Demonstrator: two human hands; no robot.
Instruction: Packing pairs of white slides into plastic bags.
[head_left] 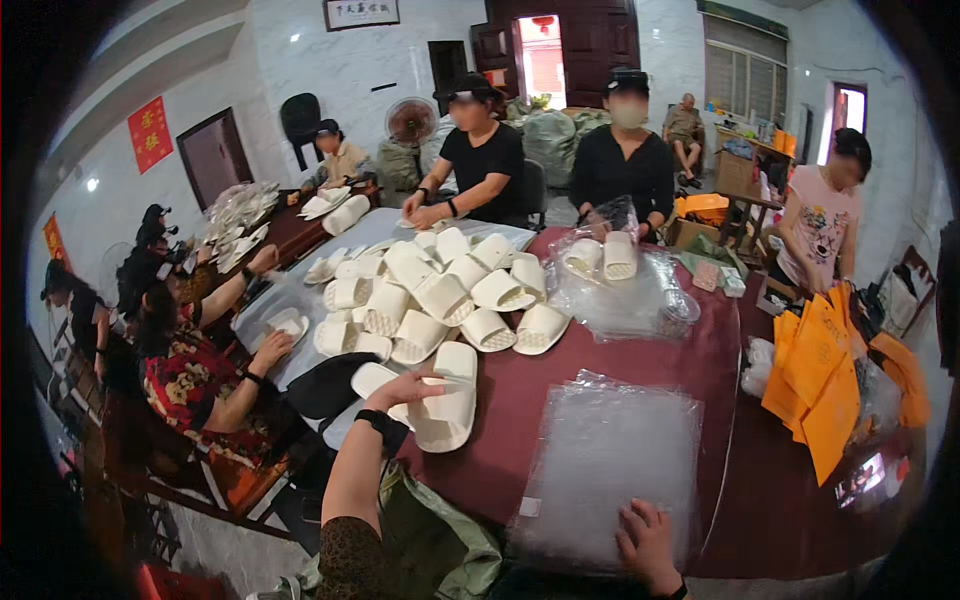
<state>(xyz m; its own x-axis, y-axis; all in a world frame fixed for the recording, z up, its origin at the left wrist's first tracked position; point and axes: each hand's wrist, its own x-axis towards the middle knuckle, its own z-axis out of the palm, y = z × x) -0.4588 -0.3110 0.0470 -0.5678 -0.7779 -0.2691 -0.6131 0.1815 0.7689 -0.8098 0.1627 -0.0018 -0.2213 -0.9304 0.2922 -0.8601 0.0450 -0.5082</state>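
Note:
My left hand (402,391) is closed on a pair of cream open-toed slippers (450,415), lifted at the near edge of the maroon table; one sole faces up beside the thumb. My right hand (648,543) lies with fingers apart on the near right corner of a stack of clear plastic bags (612,450). A large heap of matching slippers (440,292) is piled just beyond my left hand. Across the table, a person's hands are near another pair of slippers (602,256) on or in clear plastic.
More clear bags (625,300) spread at the far side. Orange packaging bags (815,370) stand at the right beside a phone (862,478). Several co-workers sit or stand around the tables; one in a floral shirt (195,385) is close on my left. A green sack (440,540) hangs below.

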